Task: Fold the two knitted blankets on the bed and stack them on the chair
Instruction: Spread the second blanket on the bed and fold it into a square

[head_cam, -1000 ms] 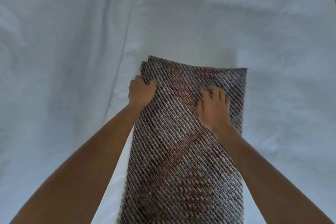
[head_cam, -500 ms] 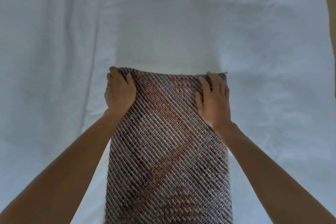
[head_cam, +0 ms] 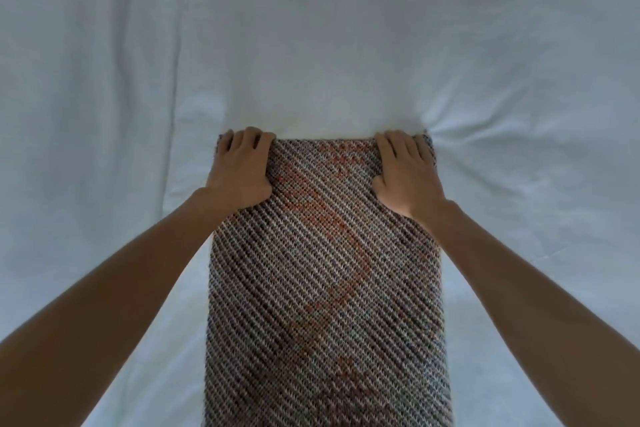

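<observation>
**Figure. Both hands at the far end of a blanket folded lengthwise**

The white, lightly creased sheet of the bed (head_cam: 104, 80) filled the whole view. On it lay the grey-and-cream knitted blanket with rust-orange patches (head_cam: 322, 288), already doubled into a long, narrow strip. Its long axis ran straight away from the person. The near end was cut off by the bottom of the view, and the short far edge lay about mid-frame. Neither the second blanket nor the chair was in view.

Both bare forearms reached forward along the strip's long sides, roughly as mirror images. The left hand (head_cam: 239, 170) sat on the far left corner and the right hand (head_cam: 405, 173) on the far right corner. They were level with each other, so neither was nearer the edge. Each hand lay palm-down, its fingers (head_cam: 249, 139) bent over the far edge and its thumb on the top face, gripping the blanket there. Whether the fingertips reached under the layers was hidden. The sheet puckered just beyond the right corner, which suggested a pull or press on that side.

Judgement: the coming fold was probably crosswise, and it turned on this arrangement. The held edge was the end farthest from the body, and the free length lay between the hands and the person. Drawing both corners back evenly along the long axis would halve the strip, whereas uneven travel would skew its edges.
</observation>
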### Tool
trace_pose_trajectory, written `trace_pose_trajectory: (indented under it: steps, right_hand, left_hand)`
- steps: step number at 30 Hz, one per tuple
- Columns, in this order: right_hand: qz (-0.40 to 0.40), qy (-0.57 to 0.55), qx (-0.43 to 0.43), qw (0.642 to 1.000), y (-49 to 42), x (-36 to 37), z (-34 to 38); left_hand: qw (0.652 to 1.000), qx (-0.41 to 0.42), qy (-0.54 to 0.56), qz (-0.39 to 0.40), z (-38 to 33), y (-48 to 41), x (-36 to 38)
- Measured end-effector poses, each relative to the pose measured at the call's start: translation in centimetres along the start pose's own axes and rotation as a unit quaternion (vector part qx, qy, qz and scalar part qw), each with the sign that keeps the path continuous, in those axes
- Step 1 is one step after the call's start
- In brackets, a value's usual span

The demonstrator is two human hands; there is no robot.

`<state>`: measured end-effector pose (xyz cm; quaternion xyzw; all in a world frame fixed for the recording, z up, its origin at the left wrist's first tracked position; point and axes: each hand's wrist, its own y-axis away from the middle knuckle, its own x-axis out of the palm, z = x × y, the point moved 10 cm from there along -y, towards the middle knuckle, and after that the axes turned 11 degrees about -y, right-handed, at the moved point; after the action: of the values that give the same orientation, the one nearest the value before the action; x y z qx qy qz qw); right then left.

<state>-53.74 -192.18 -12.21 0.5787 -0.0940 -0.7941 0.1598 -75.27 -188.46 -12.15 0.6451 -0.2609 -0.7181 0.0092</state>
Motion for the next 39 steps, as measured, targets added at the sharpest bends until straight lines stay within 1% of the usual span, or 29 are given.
trace_pose_trajectory:
  steps: [3, 5, 7, 8, 10, 13, 17, 19, 21, 24, 27, 30, 33, 39]
  right_hand:
    - [0.058, 0.006, 0.040, 0.997, -2.2, -0.6, 0.0]
    - [0.101, 0.021, 0.065, 0.993, -2.9, -1.1, -0.3]
    - [0.122, 0.038, 0.057, 0.990, -2.8, -1.8, -0.1]
    - [0.115, 0.042, 0.041, 0.992, -2.5, -2.3, 0.0]
    - [0.078, 0.039, -0.002, 0.996, -1.5, -3.6, 0.6]
    - [0.023, 0.006, -0.051, 0.998, 0.7, -5.4, 1.6]
    - [-0.038, 0.006, -0.084, 0.996, 3.8, -7.7, 3.1]
    - [-0.060, 0.014, -0.091, 0.994, 5.4, -8.7, 3.7]
    - [-0.076, -0.002, -0.082, 0.994, 7.3, -9.7, 4.0]
    - [-0.087, -0.059, -0.056, 0.993, 11.1, -10.2, 4.5]
    - [-0.087, -0.074, -0.041, 0.993, 15.6, -9.5, 5.3]
    - [-0.099, -0.055, -0.064, 0.992, 20.2, -8.9, 7.0]
    - [-0.119, -0.059, -0.086, 0.987, 25.0, -7.7, 8.2]
    - [-0.066, -0.041, -0.066, 0.995, 33.4, -1.0, 8.8]
  left_hand:
    - [0.996, 0.009, -0.065, 0.062, -0.4, -1.1, 0.3]
    - [0.991, 0.014, -0.080, 0.102, -0.6, -1.8, -0.1]
    - [0.989, 0.018, -0.089, 0.120, -0.3, -2.1, -1.0]
    - [0.989, 0.021, -0.089, 0.115, -0.1, -1.9, -1.6]
    - [0.994, 0.024, -0.067, 0.083, 0.3, -1.0, -2.7]
    - [0.999, 0.006, -0.040, 0.001, 0.3, 1.6, -4.5]
    - [0.994, -0.004, -0.047, -0.099, -0.5, 5.4, -7.2]
    - [0.990, -0.007, -0.049, -0.133, -0.8, 7.4, -8.5]
    - [0.987, -0.011, -0.042, -0.156, -0.9, 9.8, -9.4]
    - [0.986, -0.006, -0.020, -0.166, -1.5, 14.1, -9.8]
    - [0.986, 0.007, -0.003, -0.167, -2.7, 18.9, -9.4]
    - [0.986, 0.009, 0.013, -0.166, -4.0, 23.5, -8.4]
    - [0.987, 0.011, 0.036, -0.158, -5.1, 27.7, -6.3]
    - [0.991, 0.058, 0.039, -0.117, -8.7, 35.9, 0.7]
